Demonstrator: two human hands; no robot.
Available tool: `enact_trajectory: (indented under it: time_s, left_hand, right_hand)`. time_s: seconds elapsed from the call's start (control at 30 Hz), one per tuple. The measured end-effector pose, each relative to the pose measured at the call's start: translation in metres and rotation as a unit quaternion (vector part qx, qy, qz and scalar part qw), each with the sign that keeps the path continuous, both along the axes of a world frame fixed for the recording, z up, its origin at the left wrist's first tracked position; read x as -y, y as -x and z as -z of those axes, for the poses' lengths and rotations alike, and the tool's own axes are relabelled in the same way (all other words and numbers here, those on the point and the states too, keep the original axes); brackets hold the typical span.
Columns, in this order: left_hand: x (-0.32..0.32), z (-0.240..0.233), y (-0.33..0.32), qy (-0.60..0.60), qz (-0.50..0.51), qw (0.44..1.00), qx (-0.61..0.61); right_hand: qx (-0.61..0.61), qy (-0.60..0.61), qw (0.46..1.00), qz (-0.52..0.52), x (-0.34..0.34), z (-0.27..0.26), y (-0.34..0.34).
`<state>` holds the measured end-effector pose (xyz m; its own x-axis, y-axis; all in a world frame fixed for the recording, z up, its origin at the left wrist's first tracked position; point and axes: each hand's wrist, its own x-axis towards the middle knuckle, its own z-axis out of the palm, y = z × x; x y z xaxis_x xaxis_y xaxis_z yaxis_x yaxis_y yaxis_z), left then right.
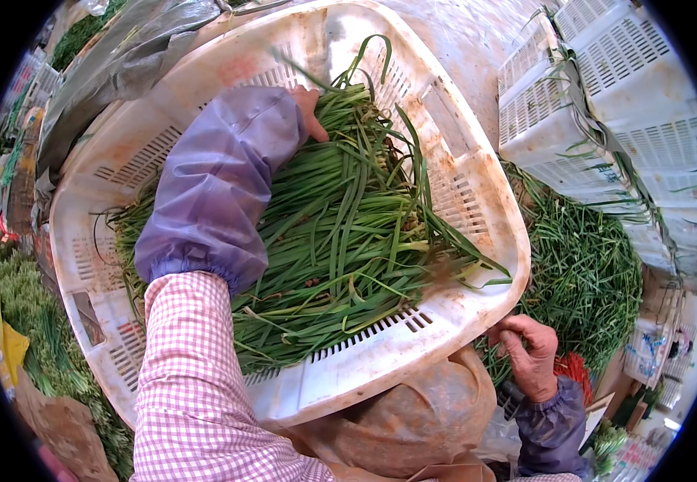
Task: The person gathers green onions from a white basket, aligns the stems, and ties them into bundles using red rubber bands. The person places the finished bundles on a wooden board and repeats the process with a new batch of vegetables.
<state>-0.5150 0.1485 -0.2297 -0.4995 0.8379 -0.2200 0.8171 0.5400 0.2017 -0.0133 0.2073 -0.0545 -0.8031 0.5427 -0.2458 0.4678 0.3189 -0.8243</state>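
Observation:
A large white plastic crate with slotted walls and brown stains sits tilted before me. In it lie bundles of long flat green leaves, probably garlic chives, with the cut pale ends mostly towards the right. My left hand, beyond a purple waterproof oversleeve, rests against the far end of the leaves. Its thumb stands away from the fingers, and the sleeve hides part of the hand. At the crate's lower right corner is my right hand, fingers curled, fingertips partly hidden near the rim.
Stacked white slotted crates stand at the right above a heap of loose green leaves. Grey sheeting lies at the upper left. More green bundles are at the left. A brown apron covers my lap under the crate.

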Motion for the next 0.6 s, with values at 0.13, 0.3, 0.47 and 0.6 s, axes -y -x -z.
enact_trajectory:
  time_s: [0.13,0.3,0.47,0.6]
  left_hand:
    - [0.012,0.005,0.005,-0.173,0.019,0.969,0.175]
    - [0.028,-0.022,-0.009,-0.178,-0.059,0.954,0.233]
    - [0.069,-0.049,-0.004,-0.472,-0.064,0.821,0.314]
    - [0.109,-0.084,0.01,-0.426,-0.158,0.843,0.288]
  right_hand:
    - [-0.053,0.005,0.998,0.042,0.0,-0.002,0.003]
    - [-0.129,-0.051,0.989,0.052,-0.002,-0.026,0.019]
    - [-0.158,-0.08,0.984,-0.009,-0.018,-0.044,0.084]
    - [-0.146,-0.072,0.983,-0.082,-0.033,-0.039,0.188]
